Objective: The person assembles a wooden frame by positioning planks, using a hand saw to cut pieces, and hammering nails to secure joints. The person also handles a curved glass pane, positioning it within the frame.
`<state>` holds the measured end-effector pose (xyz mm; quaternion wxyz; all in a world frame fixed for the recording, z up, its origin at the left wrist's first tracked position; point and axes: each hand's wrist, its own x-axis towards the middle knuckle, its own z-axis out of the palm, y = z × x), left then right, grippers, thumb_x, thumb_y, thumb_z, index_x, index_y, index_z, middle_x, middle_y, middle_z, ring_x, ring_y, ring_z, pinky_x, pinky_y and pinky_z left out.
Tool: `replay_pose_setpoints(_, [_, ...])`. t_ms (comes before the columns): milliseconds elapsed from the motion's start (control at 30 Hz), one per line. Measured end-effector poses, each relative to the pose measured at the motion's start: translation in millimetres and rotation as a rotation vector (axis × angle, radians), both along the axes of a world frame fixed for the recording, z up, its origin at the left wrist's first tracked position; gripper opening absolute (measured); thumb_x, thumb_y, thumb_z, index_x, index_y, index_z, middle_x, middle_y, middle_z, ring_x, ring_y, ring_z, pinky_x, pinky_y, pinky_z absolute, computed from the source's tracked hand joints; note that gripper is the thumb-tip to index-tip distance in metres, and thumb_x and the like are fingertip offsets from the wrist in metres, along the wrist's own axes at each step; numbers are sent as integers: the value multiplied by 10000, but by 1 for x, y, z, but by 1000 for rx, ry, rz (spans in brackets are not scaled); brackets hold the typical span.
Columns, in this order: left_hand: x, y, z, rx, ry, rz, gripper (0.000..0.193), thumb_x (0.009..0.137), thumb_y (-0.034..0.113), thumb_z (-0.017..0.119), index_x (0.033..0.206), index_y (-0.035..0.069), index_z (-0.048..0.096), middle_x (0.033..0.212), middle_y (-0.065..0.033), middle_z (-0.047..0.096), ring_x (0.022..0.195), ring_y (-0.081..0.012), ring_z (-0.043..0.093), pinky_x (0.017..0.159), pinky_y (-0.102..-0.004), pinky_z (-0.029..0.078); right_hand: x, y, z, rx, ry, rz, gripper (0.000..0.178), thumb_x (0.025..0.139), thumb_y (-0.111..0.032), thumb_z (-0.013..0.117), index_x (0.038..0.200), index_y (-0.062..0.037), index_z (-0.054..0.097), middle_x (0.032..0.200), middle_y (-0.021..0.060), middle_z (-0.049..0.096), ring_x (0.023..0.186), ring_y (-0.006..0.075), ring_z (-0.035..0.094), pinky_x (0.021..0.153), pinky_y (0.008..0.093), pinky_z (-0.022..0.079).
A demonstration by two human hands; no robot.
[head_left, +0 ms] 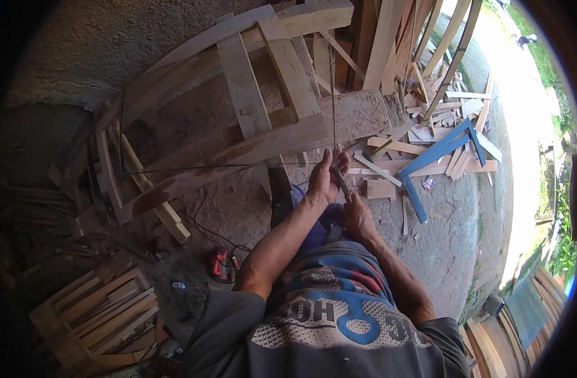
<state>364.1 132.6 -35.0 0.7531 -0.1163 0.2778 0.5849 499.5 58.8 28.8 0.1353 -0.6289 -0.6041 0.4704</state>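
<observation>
My left hand (pixel 323 183) is closed at the point where a long thin dark rod (pixel 225 167), running in from the left, meets another thin rod (pixel 333 94) that stretches away from me. A dark slim tool (pixel 342 183) slants between my two hands; its kind cannot be made out. My right hand (pixel 359 217) is closed around its lower end, just right of and nearer than my left. The rods pass over a pale wooden frame (pixel 244 88), whose long near rail (pixel 238 151) lies left of my hands.
Timber offcuts (pixel 439 113) and a blue angled piece (pixel 421 170) lie on the ground at right. Tall boards (pixel 380 44) lean at the back. A red power tool (pixel 223 267) with a cable sits at lower left, near stacked wooden pieces (pixel 105 315). A rough wall (pixel 99 57) rises at far left.
</observation>
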Motion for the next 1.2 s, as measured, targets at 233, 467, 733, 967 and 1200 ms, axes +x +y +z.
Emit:
replay_pose_setpoints(233, [1,-1,-1,-11,3,-2,459,884,391,719,1139,20,629,1099,-111,673,1003,-227,660,879,-350,542,14,1,6,-41,-46,73,243,1002,-153,422,1203,-34,489,957,328,620,934,523,592,731,550,452])
replay_pose_setpoints(467, [2,0,-2,22,-40,15,439,900,372,709,1140,13,625,1098,-117,673,1021,-247,652,920,-375,527,25,11,5,1,-85,136,253,990,-165,446,1203,-42,507,966,307,616,933,500,594,764,552,453])
replay_pose_setpoints(733, [5,1,1,-45,-23,59,419,906,352,707,1126,5,622,1105,-126,670,1035,-260,647,937,-388,524,52,48,16,23,-142,334,328,1007,-179,447,1313,-79,512,984,266,609,954,454,595,786,517,467])
replay_pose_setpoints(967, [6,1,0,-52,-61,85,395,903,316,714,1115,-2,616,1098,-138,667,1031,-268,647,975,-403,522,56,64,22,-15,-151,411,357,1013,-188,443,1354,-103,503,1061,252,621,994,441,605,815,497,483])
replay_pose_setpoints(1200, [7,3,2,-83,-80,103,395,895,299,726,1118,-4,608,1089,-149,663,1024,-271,649,984,-399,524,58,66,18,30,-154,441,344,1023,-213,421,1343,-119,505,985,266,646,948,442,629,780,506,487])
